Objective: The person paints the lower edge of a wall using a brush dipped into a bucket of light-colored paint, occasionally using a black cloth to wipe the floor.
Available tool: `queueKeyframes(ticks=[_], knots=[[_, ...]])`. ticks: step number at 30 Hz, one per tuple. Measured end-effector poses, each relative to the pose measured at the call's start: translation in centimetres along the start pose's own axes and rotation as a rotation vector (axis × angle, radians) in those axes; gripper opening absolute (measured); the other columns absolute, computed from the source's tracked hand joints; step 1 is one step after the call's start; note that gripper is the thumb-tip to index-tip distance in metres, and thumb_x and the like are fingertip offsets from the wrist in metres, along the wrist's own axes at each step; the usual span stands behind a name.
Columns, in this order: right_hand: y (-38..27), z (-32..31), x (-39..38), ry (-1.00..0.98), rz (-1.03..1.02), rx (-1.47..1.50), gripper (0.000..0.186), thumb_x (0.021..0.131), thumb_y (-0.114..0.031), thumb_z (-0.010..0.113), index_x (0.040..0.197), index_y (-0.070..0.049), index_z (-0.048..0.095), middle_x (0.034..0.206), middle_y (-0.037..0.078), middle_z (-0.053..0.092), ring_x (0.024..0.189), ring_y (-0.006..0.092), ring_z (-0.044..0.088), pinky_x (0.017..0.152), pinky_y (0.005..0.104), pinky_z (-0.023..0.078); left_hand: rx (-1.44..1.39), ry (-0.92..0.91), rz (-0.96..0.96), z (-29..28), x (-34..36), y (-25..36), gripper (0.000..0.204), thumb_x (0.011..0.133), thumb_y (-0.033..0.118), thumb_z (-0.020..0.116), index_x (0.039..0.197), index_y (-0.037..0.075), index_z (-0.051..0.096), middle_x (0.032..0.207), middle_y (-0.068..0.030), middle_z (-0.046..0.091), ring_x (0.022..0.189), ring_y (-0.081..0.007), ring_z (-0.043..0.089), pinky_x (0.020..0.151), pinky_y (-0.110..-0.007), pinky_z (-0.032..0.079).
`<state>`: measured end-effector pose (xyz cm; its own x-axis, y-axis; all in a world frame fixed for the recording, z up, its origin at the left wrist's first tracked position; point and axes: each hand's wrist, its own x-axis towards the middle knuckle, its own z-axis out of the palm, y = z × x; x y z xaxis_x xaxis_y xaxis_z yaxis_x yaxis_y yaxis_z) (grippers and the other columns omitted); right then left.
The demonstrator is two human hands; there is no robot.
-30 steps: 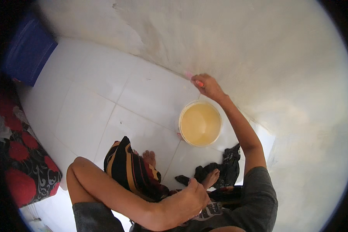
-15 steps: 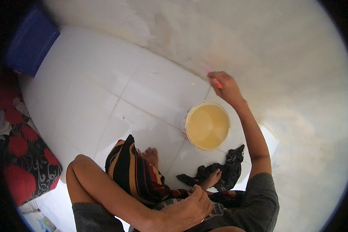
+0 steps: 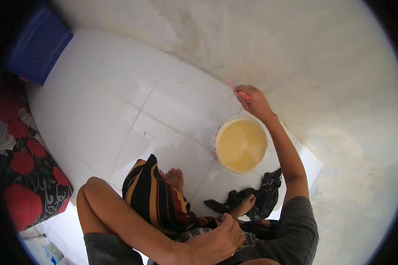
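My right hand (image 3: 253,102) is closed round the red handle of a small paintbrush (image 3: 243,95). Its pinkish tip is blurred and lies close to the foot of the pale wall (image 3: 296,57), where wall and floor meet. Just below that hand a round white bucket (image 3: 216,141) stands on the floor, holding cream-yellow paint (image 3: 241,143). In my lap, over dark patterned cloth, rests my left hand (image 3: 220,238), its fingers curled together. What those fingers hold, if anything, is hidden.
Beside my bare foot on the right lies a crumpled black cloth (image 3: 263,194). White tiles (image 3: 172,110) cover the floor, with small yellow specks near the wall. A blue box-like thing (image 3: 40,48) stands at the far left, beyond a black-and-red flowered fabric piece (image 3: 24,176).
My right hand has moved slightly down with the paintbrush, whose tip now points further left along the wall's foot. My left hand stays in my lap.
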<state>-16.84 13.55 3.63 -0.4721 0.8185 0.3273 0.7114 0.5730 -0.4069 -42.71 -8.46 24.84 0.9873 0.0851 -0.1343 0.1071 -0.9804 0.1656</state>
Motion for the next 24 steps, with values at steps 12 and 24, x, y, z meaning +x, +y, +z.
queueKeyframes(ticks=[12, 24], knots=[[-0.6, -3.7, -0.5, 0.129, 0.063, -0.095, 0.015, 0.084, -0.007, 0.063, 0.098, -0.004, 0.061, 0.088, 0.015, 0.065, 0.083, 0.0337, 0.061, 0.073, 0.0409, 0.05, -0.038, 0.009, 0.003, 0.5, 1.0, -0.1, 0.024, 0.088, 0.019, 0.047, 0.102, 0.002, 0.058, 0.087, -0.009, 0.06, 0.086, -0.0212, 0.056, 0.084, -0.037, 0.039], [1.2, -6.6, 4.0, 0.079, 0.09, -0.091, 0.019, 0.088, -0.017, 0.06, 0.103, -0.007, 0.064, 0.093, 0.015, 0.066, 0.09, 0.0314, 0.061, 0.078, 0.0406, 0.049, -0.006, 0.039, -0.005, -0.2, 0.6, -0.1, 0.022, 0.089, 0.02, 0.047, 0.099, 0.003, 0.057, 0.088, -0.0079, 0.059, 0.085, -0.0206, 0.056, 0.085, -0.037, 0.038]])
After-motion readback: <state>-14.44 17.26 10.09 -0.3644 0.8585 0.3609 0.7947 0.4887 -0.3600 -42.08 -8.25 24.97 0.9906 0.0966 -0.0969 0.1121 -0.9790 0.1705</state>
